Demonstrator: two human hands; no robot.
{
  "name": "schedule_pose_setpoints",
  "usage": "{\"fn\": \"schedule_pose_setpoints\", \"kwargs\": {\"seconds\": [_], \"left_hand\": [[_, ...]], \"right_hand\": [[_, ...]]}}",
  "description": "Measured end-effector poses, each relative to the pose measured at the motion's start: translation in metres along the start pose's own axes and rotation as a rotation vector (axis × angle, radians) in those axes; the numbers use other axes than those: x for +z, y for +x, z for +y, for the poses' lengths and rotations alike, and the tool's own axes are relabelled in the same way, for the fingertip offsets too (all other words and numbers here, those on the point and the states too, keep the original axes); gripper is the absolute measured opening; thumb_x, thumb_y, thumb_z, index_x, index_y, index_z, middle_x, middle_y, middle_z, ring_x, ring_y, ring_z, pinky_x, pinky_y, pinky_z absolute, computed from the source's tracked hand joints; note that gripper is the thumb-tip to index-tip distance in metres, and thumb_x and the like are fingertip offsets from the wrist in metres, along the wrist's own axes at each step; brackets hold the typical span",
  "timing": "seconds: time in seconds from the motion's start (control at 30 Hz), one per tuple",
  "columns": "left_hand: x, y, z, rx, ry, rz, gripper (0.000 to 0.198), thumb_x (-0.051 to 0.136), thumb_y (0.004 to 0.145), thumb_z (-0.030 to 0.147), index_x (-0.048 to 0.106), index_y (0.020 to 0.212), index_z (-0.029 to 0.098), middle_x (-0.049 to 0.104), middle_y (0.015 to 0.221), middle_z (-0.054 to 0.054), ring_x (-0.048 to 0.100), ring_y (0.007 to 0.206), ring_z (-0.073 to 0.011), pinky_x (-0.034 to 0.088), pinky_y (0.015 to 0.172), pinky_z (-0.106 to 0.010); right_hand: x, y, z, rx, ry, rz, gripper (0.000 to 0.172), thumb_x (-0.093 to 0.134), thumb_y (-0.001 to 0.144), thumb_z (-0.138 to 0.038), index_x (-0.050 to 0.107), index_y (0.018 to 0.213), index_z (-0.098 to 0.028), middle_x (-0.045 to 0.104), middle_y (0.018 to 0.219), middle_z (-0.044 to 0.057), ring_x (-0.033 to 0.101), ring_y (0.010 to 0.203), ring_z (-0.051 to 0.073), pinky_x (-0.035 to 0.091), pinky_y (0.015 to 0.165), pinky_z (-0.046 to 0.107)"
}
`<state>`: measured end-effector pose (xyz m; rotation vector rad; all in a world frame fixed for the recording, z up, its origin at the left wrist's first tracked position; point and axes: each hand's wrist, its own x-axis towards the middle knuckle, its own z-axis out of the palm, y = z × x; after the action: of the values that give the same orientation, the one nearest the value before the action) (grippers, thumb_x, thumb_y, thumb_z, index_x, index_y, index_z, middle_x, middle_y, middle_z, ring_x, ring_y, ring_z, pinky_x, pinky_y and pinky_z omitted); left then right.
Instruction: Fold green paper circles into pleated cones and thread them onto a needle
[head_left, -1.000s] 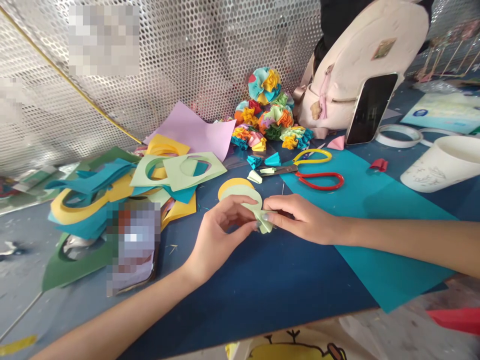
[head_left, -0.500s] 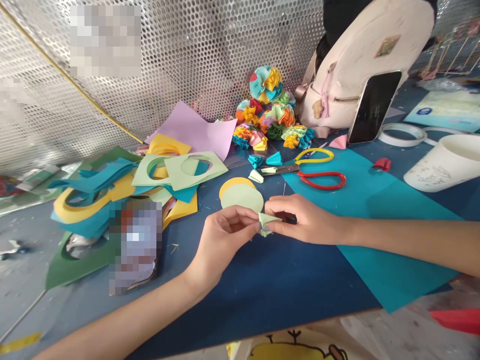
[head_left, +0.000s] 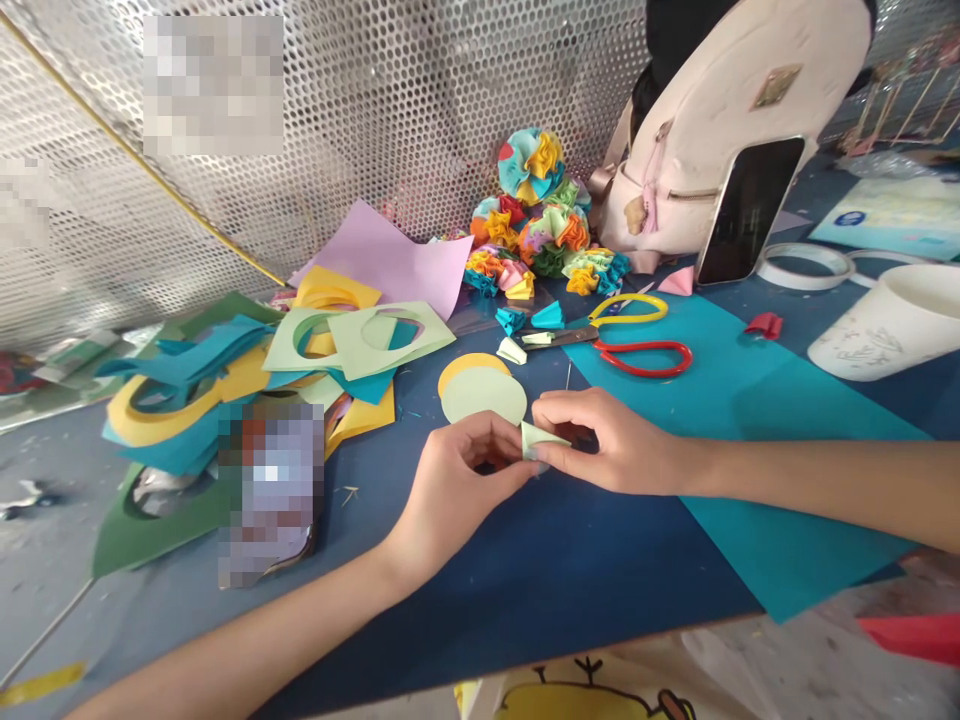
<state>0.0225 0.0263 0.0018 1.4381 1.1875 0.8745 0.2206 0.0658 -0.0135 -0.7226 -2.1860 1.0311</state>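
Note:
My hands meet over the dark blue tabletop [head_left: 600, 580], with a small folded piece of pale green paper [head_left: 536, 440] pinched between them. My left hand [head_left: 465, 490] holds its lower end while the fingertips of my right hand [head_left: 607, 440] press its upper edge. Just above my left fingers lie a flat pale green paper disc [head_left: 484, 395] and a yellow paper disc [head_left: 465, 372], partly under the green one. Neither disc appears to touch my hands.
Scissors with red and yellow handles [head_left: 637, 335] lie beyond my right hand, near a teal sheet [head_left: 787, 420]. Cut paper sheets [head_left: 375, 340], paper flowers [head_left: 536, 215], a leaning phone [head_left: 750, 210], a backpack [head_left: 720, 130] and a white cup [head_left: 892, 325] stand farther back.
My left hand has shifted slightly right and lower. The folded green piece now sits flatter and more pointed between my fingers, and the discs lie apart from my hands.

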Motion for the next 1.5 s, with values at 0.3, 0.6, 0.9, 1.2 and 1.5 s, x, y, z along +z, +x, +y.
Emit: {"fn": "schedule_pose_setpoints", "kwargs": {"seconds": [0.3,0.6,0.9,1.2,1.5], "left_hand": [[-0.007,0.003,0.004,-0.039,-0.096,-0.129,0.012,0.076,0.074,0.014,0.067,0.067,0.016,0.071,0.067,-0.001,0.066,0.066,-0.0141,0.053,0.068,-0.025],[-0.008,-0.003,0.014,0.097,0.209,-0.1,0.014,0.067,0.077,0.009,0.064,0.066,0.018,0.064,0.063,0.003,0.058,0.061,-0.0115,0.046,0.063,-0.023],[-0.002,-0.006,0.005,0.117,0.279,-0.16,0.014,0.063,0.083,0.018,0.06,0.069,0.017,0.058,0.065,0.002,0.048,0.062,-0.0113,0.039,0.06,-0.023],[-0.01,-0.004,0.007,0.114,0.185,-0.115,0.024,0.059,0.092,0.025,0.055,0.069,0.017,0.048,0.066,0.003,0.043,0.064,-0.0114,0.035,0.06,-0.024],[-0.019,-0.003,-0.003,0.454,0.429,-0.018,0.03,0.059,0.091,0.009,0.062,0.117,0.024,0.062,0.111,-0.005,0.06,0.101,-0.0168,0.049,0.086,-0.027]], "right_hand": [[-0.001,-0.001,0.001,-0.124,-0.087,-0.055,0.029,0.049,0.1,-0.028,0.041,0.073,-0.019,0.038,0.069,-0.003,0.036,0.066,0.011,0.028,0.06,0.026],[-0.002,-0.004,0.0,-0.246,-0.251,-0.08,0.03,0.045,0.101,-0.035,0.05,0.077,-0.019,0.049,0.066,-0.002,0.041,0.06,0.011,0.025,0.059,0.028],[-0.001,-0.006,-0.004,-0.289,-0.306,-0.026,0.034,0.045,0.097,-0.022,0.031,0.066,-0.02,0.031,0.059,-0.004,0.025,0.055,0.011,0.02,0.054,0.03],[-0.005,-0.006,-0.003,-0.079,-0.112,-0.103,0.025,0.045,0.102,-0.03,0.048,0.079,-0.019,0.051,0.067,-0.003,0.042,0.059,0.009,0.028,0.057,0.025],[-0.008,-0.005,0.0,-0.01,-0.118,-0.119,0.027,0.037,0.102,-0.024,0.04,0.076,-0.019,0.044,0.07,-0.002,0.039,0.062,0.011,0.029,0.058,0.026]]}}
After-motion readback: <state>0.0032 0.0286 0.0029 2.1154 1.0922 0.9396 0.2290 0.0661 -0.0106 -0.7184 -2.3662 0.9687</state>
